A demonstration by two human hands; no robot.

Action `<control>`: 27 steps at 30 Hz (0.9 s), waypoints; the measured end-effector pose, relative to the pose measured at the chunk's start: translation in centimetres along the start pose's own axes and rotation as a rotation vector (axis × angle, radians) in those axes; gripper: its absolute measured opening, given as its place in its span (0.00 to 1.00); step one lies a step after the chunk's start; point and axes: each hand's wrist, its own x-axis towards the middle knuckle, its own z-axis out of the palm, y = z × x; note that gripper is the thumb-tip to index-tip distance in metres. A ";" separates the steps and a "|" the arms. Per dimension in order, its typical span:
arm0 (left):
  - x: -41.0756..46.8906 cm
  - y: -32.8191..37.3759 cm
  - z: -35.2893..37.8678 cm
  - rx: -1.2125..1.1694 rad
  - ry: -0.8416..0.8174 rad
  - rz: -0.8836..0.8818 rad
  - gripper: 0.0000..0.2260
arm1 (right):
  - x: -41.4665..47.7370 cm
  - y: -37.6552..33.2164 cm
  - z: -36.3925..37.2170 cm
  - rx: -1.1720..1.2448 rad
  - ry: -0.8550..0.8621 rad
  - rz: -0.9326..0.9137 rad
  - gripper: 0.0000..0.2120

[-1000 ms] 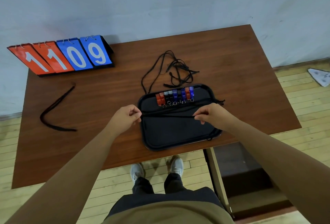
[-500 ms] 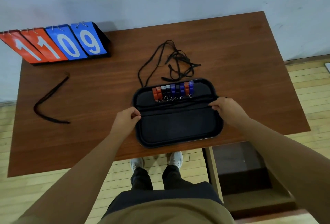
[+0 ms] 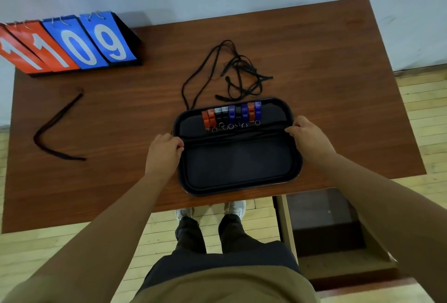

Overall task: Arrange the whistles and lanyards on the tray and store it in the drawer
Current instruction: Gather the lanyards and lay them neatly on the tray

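Head view: the black tray (image 3: 239, 183) sits at the near edge of the counter (image 3: 338, 73), with a row of whistles (image 3: 231, 115) along its far side. A black lanyard (image 3: 234, 136) lies stretched across it just below them. The left hand (image 3: 164, 150) and right hand (image 3: 308, 137) each pinch one end in curled fingers at the tray's rims. Tangled lanyards (image 3: 233, 77) lie behind the tray.

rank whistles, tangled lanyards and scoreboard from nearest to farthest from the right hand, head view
1. Whistles: row on the tray, just left of the right hand.
2. Tangled lanyards: on the table beyond the tray.
3. Scoreboard: far left corner.
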 end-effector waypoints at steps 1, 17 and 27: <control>0.1 0.0 0.1 0.008 0.008 0.005 0.04 | 0.1 0.3 0.2 -0.013 0.019 0.002 0.12; 0.4 0.0 -0.3 -0.073 0.022 -0.015 0.06 | 1.0 -0.3 1.6 -0.084 0.163 0.101 0.11; 5.4 -1.3 -4.1 -0.216 0.073 -0.045 0.04 | 6.2 -7.4 -2.6 0.160 0.243 0.100 0.09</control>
